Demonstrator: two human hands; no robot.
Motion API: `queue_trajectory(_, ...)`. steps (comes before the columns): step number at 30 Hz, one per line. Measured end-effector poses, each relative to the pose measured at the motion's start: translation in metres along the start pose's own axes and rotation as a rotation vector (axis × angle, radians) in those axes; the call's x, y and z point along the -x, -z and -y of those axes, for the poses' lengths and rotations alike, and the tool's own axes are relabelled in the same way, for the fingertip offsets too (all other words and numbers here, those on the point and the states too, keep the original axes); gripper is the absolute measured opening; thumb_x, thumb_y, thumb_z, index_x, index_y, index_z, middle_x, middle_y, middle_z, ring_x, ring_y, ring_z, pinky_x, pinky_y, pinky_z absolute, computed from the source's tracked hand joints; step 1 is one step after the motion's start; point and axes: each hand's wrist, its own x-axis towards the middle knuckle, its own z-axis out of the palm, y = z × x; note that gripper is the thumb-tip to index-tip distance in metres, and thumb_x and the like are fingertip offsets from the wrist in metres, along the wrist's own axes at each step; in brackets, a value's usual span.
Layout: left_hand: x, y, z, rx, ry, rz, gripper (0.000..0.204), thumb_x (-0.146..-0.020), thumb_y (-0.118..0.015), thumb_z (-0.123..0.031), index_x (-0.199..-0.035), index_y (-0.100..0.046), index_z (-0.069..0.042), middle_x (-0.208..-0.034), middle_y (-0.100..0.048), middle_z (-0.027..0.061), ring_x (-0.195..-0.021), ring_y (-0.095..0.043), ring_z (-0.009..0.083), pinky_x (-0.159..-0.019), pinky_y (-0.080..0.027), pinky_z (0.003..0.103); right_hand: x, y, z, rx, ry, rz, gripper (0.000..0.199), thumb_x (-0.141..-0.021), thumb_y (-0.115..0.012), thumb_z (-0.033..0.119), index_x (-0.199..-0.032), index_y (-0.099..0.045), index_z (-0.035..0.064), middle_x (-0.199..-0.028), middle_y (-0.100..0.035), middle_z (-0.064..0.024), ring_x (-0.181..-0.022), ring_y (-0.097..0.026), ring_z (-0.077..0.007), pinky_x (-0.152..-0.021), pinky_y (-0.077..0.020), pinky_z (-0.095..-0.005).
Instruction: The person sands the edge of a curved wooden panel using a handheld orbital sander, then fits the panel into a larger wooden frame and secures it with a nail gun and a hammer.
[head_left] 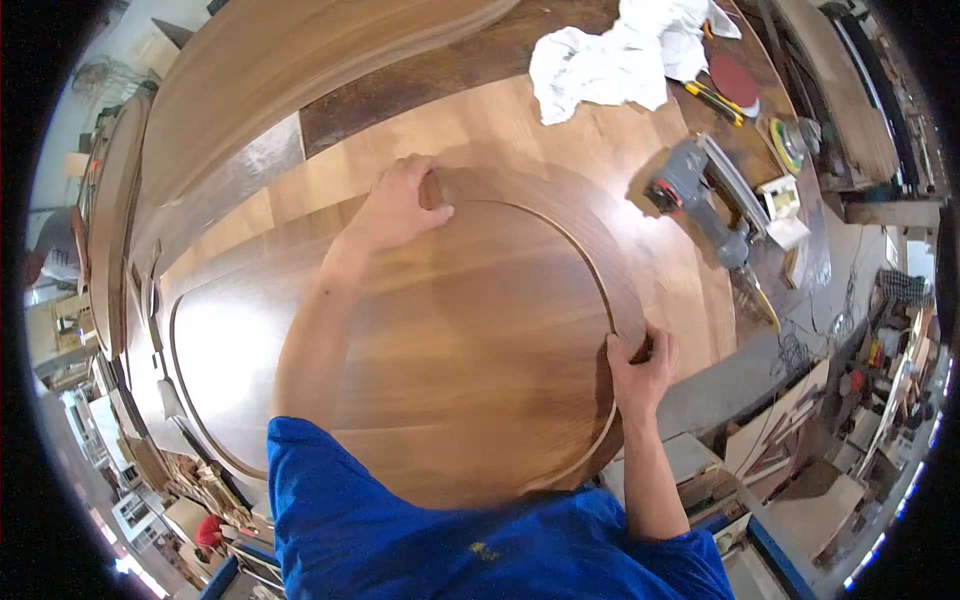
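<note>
Two hands grip one round wooden tabletop [470, 340] by its rim — the left hand [400, 205] curled over the far edge, the right hand [640, 365] closed on the near right edge. This dark disc, with a thin groove running inside its border, lies flat on the wooden desk [480, 125], over a larger oval panel [215, 350]. Beyond it rest a crumpled white cloth [620, 55] and a grey power sander [700, 200] — both well apart from the hands.
</note>
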Motion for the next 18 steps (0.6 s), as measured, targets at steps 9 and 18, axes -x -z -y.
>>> queue_trajectory(9,0.007,-0.019,0.002,-0.154,-0.097,-0.146,0.053,-0.082,-0.084,-0.033,-0.123,-0.067,-0.006,-0.121,-0.067,0.0114,-0.119,-0.06,0.034,-0.107,-0.046,0.046,-0.005,0.002,0.005,0.073,0.04,0.003,0.051,-0.074,-0.09,0.026,-0.113,-0.065,0.0048,-0.108,-0.064,-0.0152,-0.107,-0.059,-0.0381,-0.093,-0.047,-0.0503)
queue_trajectory(18,-0.016,-0.033,-0.021,-0.092,0.095,-0.195,0.036,-0.091,-0.079,-0.039,-0.107,-0.073,-0.008,-0.106,-0.071,0.0067,-0.109,-0.065,0.0308,-0.102,-0.047,0.046,-0.015,0.012,-0.002,0.176,0.069,0.041,0.049,-0.076,-0.088,0.03,-0.111,-0.063,0.0048,-0.103,-0.063,-0.0143,-0.1,-0.06,-0.0382,-0.093,-0.0466,-0.0494)
